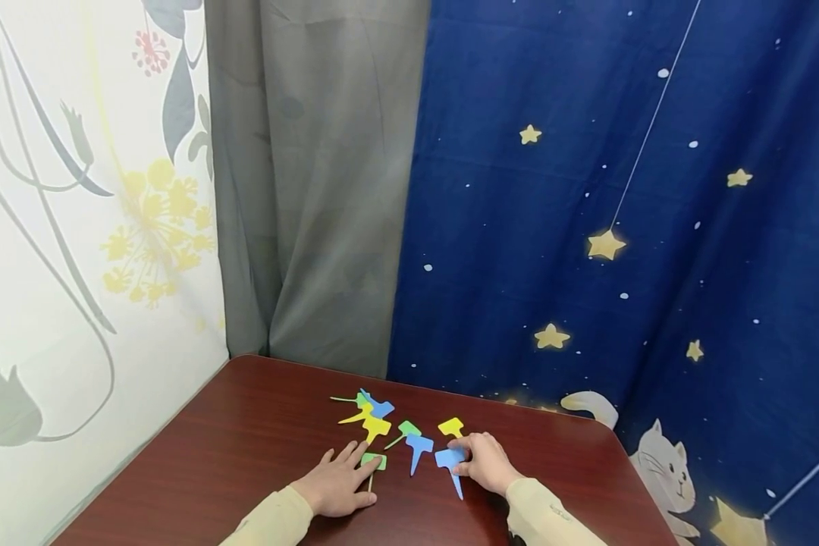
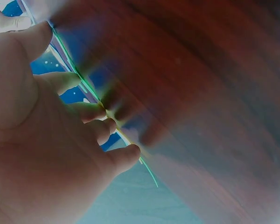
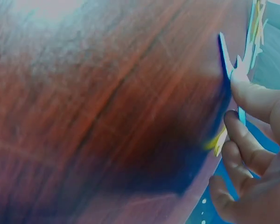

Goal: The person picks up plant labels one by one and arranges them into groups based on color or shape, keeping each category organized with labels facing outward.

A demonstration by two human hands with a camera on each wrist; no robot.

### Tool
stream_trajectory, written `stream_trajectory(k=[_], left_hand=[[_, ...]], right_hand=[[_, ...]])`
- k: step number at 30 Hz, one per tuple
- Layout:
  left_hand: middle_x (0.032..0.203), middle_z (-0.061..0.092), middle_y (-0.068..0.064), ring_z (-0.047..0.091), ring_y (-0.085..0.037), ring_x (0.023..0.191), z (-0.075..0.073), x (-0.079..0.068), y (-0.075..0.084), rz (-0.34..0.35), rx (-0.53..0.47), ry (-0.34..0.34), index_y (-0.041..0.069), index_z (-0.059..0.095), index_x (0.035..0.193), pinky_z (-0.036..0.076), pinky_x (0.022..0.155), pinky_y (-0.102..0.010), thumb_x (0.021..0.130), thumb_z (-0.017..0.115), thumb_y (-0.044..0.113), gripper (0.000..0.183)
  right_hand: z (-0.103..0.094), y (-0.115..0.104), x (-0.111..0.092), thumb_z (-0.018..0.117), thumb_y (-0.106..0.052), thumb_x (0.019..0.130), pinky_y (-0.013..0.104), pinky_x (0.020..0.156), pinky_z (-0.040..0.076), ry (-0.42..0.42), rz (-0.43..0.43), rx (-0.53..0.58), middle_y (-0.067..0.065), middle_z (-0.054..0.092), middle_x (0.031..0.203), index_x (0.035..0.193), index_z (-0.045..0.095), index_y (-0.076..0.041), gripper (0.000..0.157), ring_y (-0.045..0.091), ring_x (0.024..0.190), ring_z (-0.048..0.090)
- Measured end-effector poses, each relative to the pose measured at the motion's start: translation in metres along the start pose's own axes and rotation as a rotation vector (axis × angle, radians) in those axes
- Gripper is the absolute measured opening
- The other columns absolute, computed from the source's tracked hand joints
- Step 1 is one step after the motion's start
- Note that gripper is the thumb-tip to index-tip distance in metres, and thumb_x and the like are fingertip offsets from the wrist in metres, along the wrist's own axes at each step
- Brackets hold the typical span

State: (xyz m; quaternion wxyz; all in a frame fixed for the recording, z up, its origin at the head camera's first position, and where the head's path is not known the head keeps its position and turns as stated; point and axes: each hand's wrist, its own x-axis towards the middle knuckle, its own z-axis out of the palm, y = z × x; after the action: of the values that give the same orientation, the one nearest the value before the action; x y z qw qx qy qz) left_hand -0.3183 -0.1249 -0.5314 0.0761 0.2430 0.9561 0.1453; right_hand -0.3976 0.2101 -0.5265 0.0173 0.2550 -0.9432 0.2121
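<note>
Several T-shaped plastic plant labels in green, yellow and blue lie on the table. My left hand (image 1: 337,481) is spread palm down, its fingers mostly straight, with a fingertip on a green plant label (image 1: 380,462). Another fingertip is close to a yellow plant label (image 1: 377,427). My right hand (image 1: 489,464) pinches a blue plant label (image 1: 443,458) between thumb and fingers. In the right wrist view this label's pointed stem (image 3: 224,49) sticks out past the thumb. Just beyond that hand is a yellow plant label (image 1: 451,427). A second blue label (image 1: 419,444) lies between the hands.
Behind the left hand, a blue label (image 1: 381,409) overlaps others in a small cluster. Nearby lies a green label (image 1: 409,429). The dark red wooden table (image 1: 232,425) ends at a grey curtain (image 1: 341,189) and a blue starry curtain (image 1: 553,227).
</note>
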Motion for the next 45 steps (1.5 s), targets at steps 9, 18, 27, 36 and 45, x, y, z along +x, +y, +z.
stream_trajectory(k=[9, 18, 27, 36, 45], left_hand=[[0.162, 0.028, -0.017, 0.025, -0.038, 0.148, 0.001, -0.002, 0.000, -0.002, -0.001, -0.003, 0.023, 0.042, 0.155, 0.023, 0.111, -0.069, 0.099, 0.055, 0.055, 0.066], [0.163, 0.023, -0.019, 0.020, -0.043, 0.149, -0.004, -0.003, 0.000, 0.013, -0.045, 0.026, 0.021, 0.039, 0.157, 0.018, 0.110, -0.073, 0.100, 0.052, 0.056, 0.069], [0.164, 0.021, -0.019, 0.019, -0.044, 0.149, -0.008, -0.009, 0.000, 0.027, -0.038, 0.036, 0.021, 0.037, 0.158, 0.015, 0.110, -0.074, 0.101, 0.050, 0.057, 0.069], [0.163, 0.023, -0.018, 0.019, -0.044, 0.149, -0.015, -0.021, -0.006, 0.037, -0.022, 0.068, 0.021, 0.036, 0.158, 0.013, 0.110, -0.074, 0.099, 0.049, 0.061, 0.073], [0.161, 0.030, -0.016, 0.021, -0.041, 0.149, -0.022, -0.025, -0.012, 0.051, 0.058, 0.157, 0.019, 0.038, 0.158, 0.018, 0.110, -0.073, 0.101, 0.051, 0.056, 0.069]], right_hand=[[0.003, 0.008, 0.000, 0.083, -0.013, 0.083, 0.029, 0.067, 0.042, -0.014, -0.013, 0.040, -0.012, 0.055, 0.074, 0.111, 0.076, -0.018, 0.030, 0.008, 0.071, 0.049], [0.003, -0.001, -0.001, 0.087, -0.021, 0.079, 0.048, 0.086, 0.051, 0.076, -0.012, 0.006, -0.001, 0.059, 0.114, 0.105, 0.076, -0.026, 0.029, 0.024, 0.104, 0.058], [0.002, -0.015, 0.003, 0.088, -0.024, 0.078, 0.074, 0.106, 0.025, 0.163, 0.033, 0.018, 0.015, 0.048, 0.147, 0.107, 0.078, -0.027, 0.031, 0.040, 0.133, 0.045], [0.005, -0.037, 0.012, 0.090, -0.025, 0.076, 0.080, 0.106, 0.007, 0.203, 0.015, 0.014, 0.015, 0.042, 0.154, 0.105, 0.079, -0.031, 0.032, 0.046, 0.146, 0.023], [0.011, -0.063, 0.024, 0.090, -0.030, 0.077, 0.080, 0.106, 0.007, 0.180, -0.010, 0.011, 0.014, 0.041, 0.154, 0.108, 0.079, -0.031, 0.033, 0.048, 0.146, 0.022]])
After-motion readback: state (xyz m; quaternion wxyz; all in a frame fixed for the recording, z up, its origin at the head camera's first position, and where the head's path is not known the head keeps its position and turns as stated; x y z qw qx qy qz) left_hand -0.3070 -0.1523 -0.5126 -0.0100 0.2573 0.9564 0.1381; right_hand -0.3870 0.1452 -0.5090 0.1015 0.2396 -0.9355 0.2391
